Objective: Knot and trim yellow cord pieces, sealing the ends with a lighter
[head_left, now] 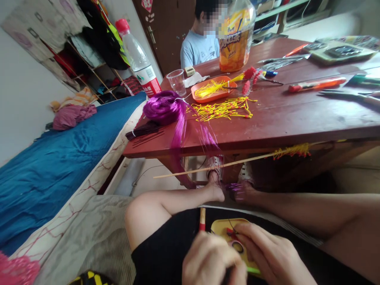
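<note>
Both my hands are low in the frame, over my lap. My left hand (212, 259) is closed round a thin stick (202, 220) with a red band that pokes up above the fist. My right hand (271, 255) pinches a small red piece (230, 233) over a yellow tray (221, 227) on my lap. A green stick end (253, 270) shows between the hands. A long thin bamboo stick (213, 167) with yellow strands at its right end crosses in front of the table edge.
A red wooden table (297, 118) carries a purple thread bundle (164, 107), yellow strands (221, 109), an orange tray (194, 95), a plastic cup (177, 82), bottles and pens. A person sits at its far side. A blue-covered bed (59, 158) lies left.
</note>
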Available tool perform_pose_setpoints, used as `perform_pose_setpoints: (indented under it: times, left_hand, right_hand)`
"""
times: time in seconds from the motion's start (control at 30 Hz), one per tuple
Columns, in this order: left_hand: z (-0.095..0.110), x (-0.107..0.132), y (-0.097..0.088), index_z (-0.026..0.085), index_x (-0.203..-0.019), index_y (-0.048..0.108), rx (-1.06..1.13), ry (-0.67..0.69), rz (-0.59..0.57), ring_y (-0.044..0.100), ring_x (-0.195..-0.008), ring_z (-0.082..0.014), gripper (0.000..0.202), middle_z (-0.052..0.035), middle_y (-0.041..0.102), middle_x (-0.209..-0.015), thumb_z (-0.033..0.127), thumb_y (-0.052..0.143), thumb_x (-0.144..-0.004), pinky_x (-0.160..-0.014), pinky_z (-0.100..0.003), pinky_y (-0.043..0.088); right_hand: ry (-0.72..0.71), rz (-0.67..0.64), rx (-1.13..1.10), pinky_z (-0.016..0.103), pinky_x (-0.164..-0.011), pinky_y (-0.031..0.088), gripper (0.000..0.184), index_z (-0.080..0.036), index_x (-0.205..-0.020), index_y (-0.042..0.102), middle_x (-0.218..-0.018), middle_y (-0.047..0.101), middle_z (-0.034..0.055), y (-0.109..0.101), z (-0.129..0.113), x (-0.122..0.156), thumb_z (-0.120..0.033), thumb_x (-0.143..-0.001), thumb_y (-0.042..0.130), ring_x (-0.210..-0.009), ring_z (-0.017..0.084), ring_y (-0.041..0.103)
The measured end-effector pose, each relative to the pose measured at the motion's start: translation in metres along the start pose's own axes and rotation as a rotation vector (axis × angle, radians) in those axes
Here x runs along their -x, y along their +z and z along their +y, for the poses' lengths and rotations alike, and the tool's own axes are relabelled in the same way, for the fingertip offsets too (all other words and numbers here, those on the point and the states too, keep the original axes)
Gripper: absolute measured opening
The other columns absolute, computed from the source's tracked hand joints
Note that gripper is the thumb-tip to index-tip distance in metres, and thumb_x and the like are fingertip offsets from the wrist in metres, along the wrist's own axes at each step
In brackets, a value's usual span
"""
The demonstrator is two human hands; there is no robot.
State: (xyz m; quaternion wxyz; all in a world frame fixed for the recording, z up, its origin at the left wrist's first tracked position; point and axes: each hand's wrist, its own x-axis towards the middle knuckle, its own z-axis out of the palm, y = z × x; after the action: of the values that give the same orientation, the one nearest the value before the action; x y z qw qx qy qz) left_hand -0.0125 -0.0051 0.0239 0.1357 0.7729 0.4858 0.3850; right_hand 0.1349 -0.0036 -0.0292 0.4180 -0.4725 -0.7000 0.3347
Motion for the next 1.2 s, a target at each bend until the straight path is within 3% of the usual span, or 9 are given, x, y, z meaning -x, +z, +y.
perform_pose_setpoints:
  times: [0.07, 0.17, 0.3, 0.4, 0.57, 0.73, 0.83, 0.97, 1.2]
  left_hand:
    - [-0.001, -0.014, -0.004, 0.019, -0.078, 0.059, 0.019, -0.186, -0.126, 0.059, -0.07, -0.0172, 0.009, -0.0031, 0.063, -0.073, 0.013, 0.052, -0.078, -0.063, -0.027, 0.047]
    - [-0.007, -0.028, -0.001, 0.017, -0.071, 0.058, 0.217, -0.522, -0.322, 0.057, -0.065, -0.0159, 0.01, -0.0022, 0.061, -0.069, 0.02, 0.053, -0.079, -0.058, -0.025, 0.046]
    - [-0.013, -0.027, 0.009, 0.016, -0.067, 0.053, 0.52, -0.801, -0.383, 0.051, -0.052, -0.0118, 0.011, 0.0015, 0.055, -0.058, 0.021, 0.056, -0.076, -0.049, -0.021, 0.042]
    - [-0.014, -0.02, 0.015, 0.016, -0.064, 0.052, 0.468, -0.719, -0.267, 0.051, -0.056, -0.0126, 0.013, 0.0005, 0.053, -0.06, 0.019, 0.055, -0.076, -0.052, -0.023, 0.042]
    - [-0.012, -0.011, 0.023, 0.018, -0.062, 0.052, 0.048, -0.204, -0.067, 0.05, -0.064, -0.0162, 0.021, -0.003, 0.054, -0.063, 0.012, 0.047, -0.081, -0.06, -0.027, 0.042]
    - [-0.008, -0.009, 0.022, 0.018, -0.066, 0.053, -0.009, -0.032, 0.002, 0.05, -0.063, -0.0158, 0.02, -0.0028, 0.055, -0.063, 0.005, 0.044, -0.079, -0.067, -0.031, 0.045]
    - [-0.01, -0.011, 0.02, 0.018, -0.064, 0.052, 0.038, -0.108, -0.033, 0.051, -0.063, -0.0146, 0.019, -0.0015, 0.055, -0.063, 0.007, 0.047, -0.079, -0.067, -0.029, 0.045]
    - [-0.016, -0.011, 0.017, 0.018, -0.067, 0.049, 0.168, -0.39, -0.302, 0.051, -0.058, -0.0123, 0.017, 0.0007, 0.054, -0.064, 0.018, 0.047, -0.084, -0.056, -0.022, 0.043]
    - [-0.015, -0.008, 0.01, 0.019, -0.067, 0.045, 0.171, -0.396, -0.563, 0.052, -0.058, -0.0122, 0.017, 0.0022, 0.053, -0.063, 0.014, 0.043, -0.083, -0.055, -0.021, 0.038]
  right_hand:
    - [-0.105, -0.062, 0.139, 0.025, -0.057, 0.046, 0.024, -0.021, -0.097, 0.055, -0.079, 0.067, 0.0066, -0.001, 0.002, 0.001, -0.019, -0.092, 0.032, -0.062, 0.016, 0.061]
    - [-0.251, -0.116, 0.269, 0.027, -0.056, 0.044, 0.022, -0.018, -0.086, 0.057, -0.07, 0.063, 0.0059, -0.006, 0.002, -0.001, -0.012, -0.088, 0.036, -0.059, 0.016, 0.056]
    - [-0.312, -0.142, 0.31, 0.026, -0.055, 0.043, 0.02, -0.016, -0.085, 0.057, -0.068, 0.059, 0.0047, -0.008, 0.001, -0.006, -0.009, -0.087, 0.039, -0.058, 0.016, 0.053]
    - [-0.249, -0.142, 0.275, 0.026, -0.056, 0.044, 0.021, -0.018, -0.083, 0.057, -0.069, 0.06, 0.0045, -0.006, -0.003, -0.009, -0.01, -0.088, 0.038, -0.061, 0.016, 0.055]
    - [0.051, -0.273, 0.072, 0.023, -0.054, 0.044, 0.024, -0.02, -0.07, 0.051, -0.067, 0.058, 0.0022, -0.007, -0.012, -0.012, -0.017, -0.089, 0.037, -0.06, 0.015, 0.055]
    - [0.137, -0.308, -0.086, 0.022, -0.052, 0.041, 0.025, -0.02, -0.066, 0.047, -0.063, 0.056, 0.0003, -0.009, -0.016, -0.012, -0.02, -0.089, 0.037, -0.056, 0.013, 0.052]
    - [0.126, -0.329, -0.09, 0.022, -0.054, 0.041, 0.025, -0.02, -0.067, 0.047, -0.066, 0.055, 0.001, -0.01, -0.016, -0.012, -0.022, -0.089, 0.035, -0.059, 0.014, 0.052]
    - [0.19, -0.339, -0.071, 0.023, -0.054, 0.04, 0.026, -0.021, -0.066, 0.047, -0.065, 0.056, 0.0003, -0.01, -0.009, -0.01, -0.023, -0.09, 0.036, -0.059, 0.014, 0.052]
    - [0.179, -0.297, -0.022, 0.024, -0.057, 0.042, 0.021, -0.021, -0.072, 0.055, -0.069, 0.059, 0.0008, -0.01, 0.0, -0.006, -0.017, -0.087, 0.041, -0.062, 0.015, 0.055]
